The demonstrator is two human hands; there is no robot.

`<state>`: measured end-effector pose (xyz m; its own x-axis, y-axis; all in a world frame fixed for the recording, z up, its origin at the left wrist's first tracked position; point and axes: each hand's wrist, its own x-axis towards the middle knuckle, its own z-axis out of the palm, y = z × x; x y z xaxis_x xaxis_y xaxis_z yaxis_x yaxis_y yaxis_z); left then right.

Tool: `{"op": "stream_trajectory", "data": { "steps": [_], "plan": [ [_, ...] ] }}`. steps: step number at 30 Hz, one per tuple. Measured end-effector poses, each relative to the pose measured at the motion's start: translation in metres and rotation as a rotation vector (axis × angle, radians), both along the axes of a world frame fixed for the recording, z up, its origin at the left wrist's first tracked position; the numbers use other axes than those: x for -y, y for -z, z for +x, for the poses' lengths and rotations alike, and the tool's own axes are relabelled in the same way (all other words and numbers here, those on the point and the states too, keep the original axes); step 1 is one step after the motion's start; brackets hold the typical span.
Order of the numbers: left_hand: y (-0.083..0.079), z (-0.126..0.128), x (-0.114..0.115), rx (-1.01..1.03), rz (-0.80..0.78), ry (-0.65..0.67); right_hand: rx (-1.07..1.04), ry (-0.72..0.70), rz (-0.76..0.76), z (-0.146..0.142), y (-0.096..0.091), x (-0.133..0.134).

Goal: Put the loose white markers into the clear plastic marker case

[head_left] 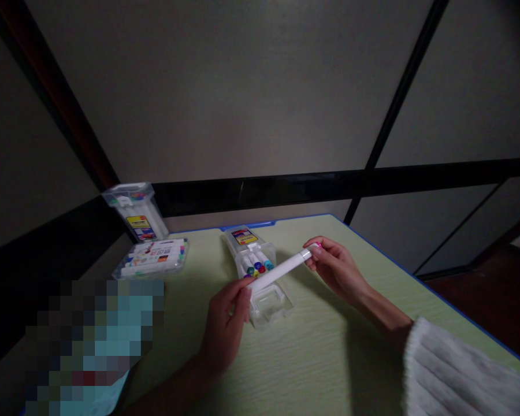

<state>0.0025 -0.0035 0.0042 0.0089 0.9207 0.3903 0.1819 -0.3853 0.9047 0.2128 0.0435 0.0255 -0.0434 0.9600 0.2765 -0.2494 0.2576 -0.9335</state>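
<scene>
A white marker pen (281, 269) is held level above the table between both hands. My left hand (226, 323) pinches its near end, fingers closed round it. My right hand (335, 267) grips the far end at a pale cap with a pink tip. Right under the marker lies an open clear plastic marker case (274, 306), its lid folded toward me, with several white markers with coloured ends (257, 267) inside.
A pale green table (320, 364) with a blue edge. At the back left stand another clear marker case (136, 211) and a flat pack of markers (153, 258). A blurred-out patch sits at lower left. Dark wall panels rise behind.
</scene>
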Motion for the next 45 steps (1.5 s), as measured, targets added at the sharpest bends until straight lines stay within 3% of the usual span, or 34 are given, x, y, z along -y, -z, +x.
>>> {"op": "stream_trajectory", "data": {
  "steps": [9,18,21,29,36,41,45],
  "plan": [
    [0.000,-0.003,-0.004,-0.176,0.226,-0.051,-0.054,-0.041,-0.084,0.001,0.004,-0.001],
    [0.000,-0.003,-0.005,-0.186,0.375,-0.076,-0.104,-0.049,-0.087,0.000,0.002,-0.002],
    [0.001,-0.003,-0.004,-0.185,0.352,-0.063,-0.125,-0.057,-0.074,0.000,0.002,-0.002],
    [0.005,0.001,0.000,-0.033,0.088,-0.083,-0.205,0.070,0.052,0.000,-0.005,0.003],
    [0.006,0.000,-0.002,-0.075,0.088,-0.074,-0.313,0.209,0.115,0.005,-0.007,-0.001],
    [0.002,0.001,-0.001,-0.112,0.112,-0.070,-0.300,0.139,0.052,0.003,-0.005,0.000],
    [0.000,0.001,0.002,-0.214,0.232,-0.046,-0.278,0.018,-0.011,-0.002,-0.003,0.001]
  ]
}}
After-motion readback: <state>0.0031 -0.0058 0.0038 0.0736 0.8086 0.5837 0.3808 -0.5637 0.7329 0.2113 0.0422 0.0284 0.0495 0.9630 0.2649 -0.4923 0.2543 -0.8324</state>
